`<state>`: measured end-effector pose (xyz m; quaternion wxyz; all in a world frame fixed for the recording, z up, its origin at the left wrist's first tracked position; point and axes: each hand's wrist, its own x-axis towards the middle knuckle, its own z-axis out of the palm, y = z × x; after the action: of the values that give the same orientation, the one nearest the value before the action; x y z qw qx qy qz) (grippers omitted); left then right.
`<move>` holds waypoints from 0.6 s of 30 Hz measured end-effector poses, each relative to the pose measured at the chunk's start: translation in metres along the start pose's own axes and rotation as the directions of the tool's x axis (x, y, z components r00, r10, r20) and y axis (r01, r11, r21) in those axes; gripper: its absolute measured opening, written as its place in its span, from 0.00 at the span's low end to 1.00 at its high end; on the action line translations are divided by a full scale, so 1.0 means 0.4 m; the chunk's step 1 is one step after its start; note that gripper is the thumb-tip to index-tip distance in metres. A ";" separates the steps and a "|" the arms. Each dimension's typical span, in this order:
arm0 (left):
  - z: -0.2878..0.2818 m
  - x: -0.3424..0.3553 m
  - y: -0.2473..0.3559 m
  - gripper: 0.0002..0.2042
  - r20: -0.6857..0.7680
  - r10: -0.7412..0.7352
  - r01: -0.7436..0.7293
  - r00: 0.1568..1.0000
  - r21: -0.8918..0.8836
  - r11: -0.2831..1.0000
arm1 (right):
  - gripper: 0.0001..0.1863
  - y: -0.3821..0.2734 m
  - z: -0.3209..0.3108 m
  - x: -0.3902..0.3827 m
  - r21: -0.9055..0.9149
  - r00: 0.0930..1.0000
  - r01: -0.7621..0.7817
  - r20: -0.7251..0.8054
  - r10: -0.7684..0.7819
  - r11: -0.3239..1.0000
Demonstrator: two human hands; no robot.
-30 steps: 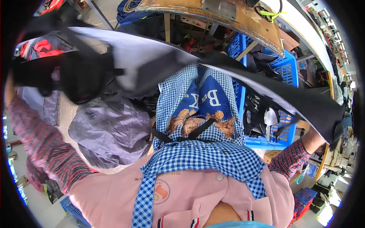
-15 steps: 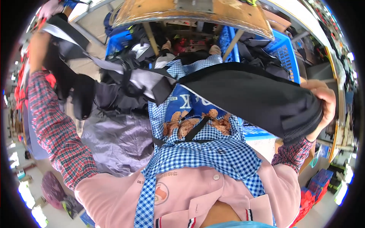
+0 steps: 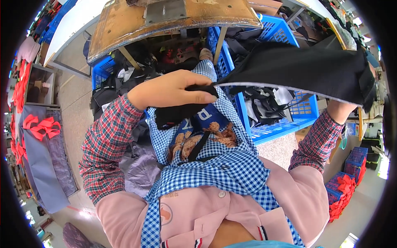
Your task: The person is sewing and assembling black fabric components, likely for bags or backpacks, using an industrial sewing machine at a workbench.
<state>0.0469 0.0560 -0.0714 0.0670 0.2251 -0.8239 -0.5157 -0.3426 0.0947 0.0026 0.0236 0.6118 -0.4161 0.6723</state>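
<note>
A black fabric piece [image 3: 297, 68] with a pale cut edge stretches between my hands, above my lap and the crates. My left hand [image 3: 175, 89] pinches its left end between thumb and fingers, and a dark flap of cloth [image 3: 180, 113] hangs beneath that hand. My right hand [image 3: 342, 108] is at the other end, mostly hidden behind the fabric; its grip matches a hold on the cloth. A zipper-like dark strip [image 3: 367, 89] runs along that right end. Under the piece lies my blue checked apron [image 3: 215, 165].
A wooden work table [image 3: 124, 25] with a metal plate stands ahead. Blue plastic crates [image 3: 273, 134] hold black and white fabric scraps. Grey cloth [image 3: 140, 169] lies beside my lap at left. Red pieces [image 3: 345, 190] sit on bundles at right.
My left hand has come in from the far left to the middle and now pinches the black piece's end. The long black-and-grey strips it held are no longer stretched out. The view has shifted rightward.
</note>
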 end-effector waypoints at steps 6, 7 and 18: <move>-0.019 -0.008 0.079 0.14 0.030 0.096 -0.095 0.995 -0.053 0.994 | 0.13 0.118 -0.050 -0.064 0.628 0.594 -0.718 0.778 -0.207 0.299; -0.016 -0.007 0.084 0.14 0.026 0.074 -0.072 0.997 -0.052 0.996 | 0.29 0.105 0.055 -0.091 0.746 0.659 -0.655 0.641 -0.394 0.119; -0.073 0.030 0.152 0.13 0.192 0.028 -0.037 0.981 0.047 0.998 | 0.26 -0.019 0.372 -0.214 0.177 0.004 -0.736 0.966 -0.258 0.654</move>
<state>0.0279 0.0489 -0.0060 -0.0098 0.1625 -0.8428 -0.5129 -0.1978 0.0529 -0.0796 -0.6244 0.7532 -0.1425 0.1502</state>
